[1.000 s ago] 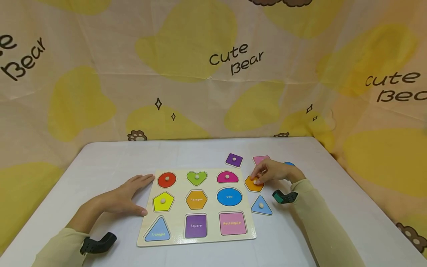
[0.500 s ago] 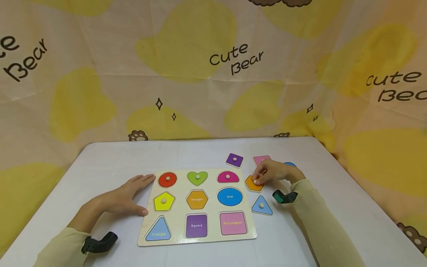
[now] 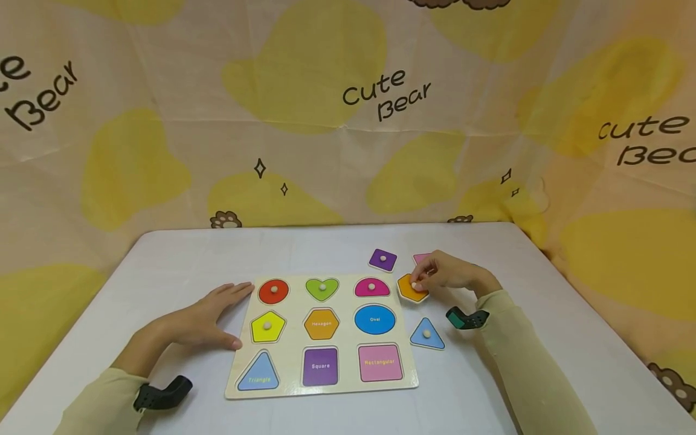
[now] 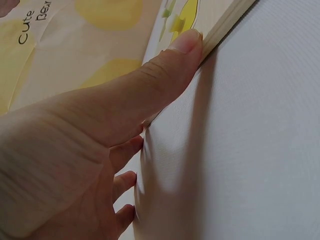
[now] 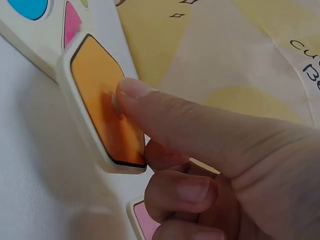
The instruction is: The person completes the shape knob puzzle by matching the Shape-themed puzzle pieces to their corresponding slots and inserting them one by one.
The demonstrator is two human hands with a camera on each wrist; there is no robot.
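My right hand (image 3: pixel 451 273) pinches the small knob of an orange hexagon puzzle piece (image 3: pixel 406 292) between thumb and fingers. In the right wrist view the hexagon (image 5: pixel 92 95) is tilted and raised off the white tabletop. To its left lies a pale wooden shape puzzle board (image 3: pixel 348 386), with an orange recess (image 3: pixel 321 331) labelled Hexagon in its middle. My left hand (image 3: pixel 198 320) rests at the board's left edge, fingers extended. Its thumb (image 4: pixel 187 42) touches that edge near the yellow pentagon (image 3: pixel 261 332).
A purple square piece (image 3: pixel 376 261) and a partly covered pink piece (image 3: pixel 421 258) lie beyond the board. A blue triangle piece (image 3: pixel 423 339) sits at its right edge. Red circle (image 3: pixel 269 295), green heart (image 3: pixel 322 296) and magenta semicircle (image 3: pixel 361 290) fill the back row.
My right hand has lifted the orange hexagon off the table, moving slightly up in the head view and tilting it. It now hides the blue piece behind it. The left hand stays put.
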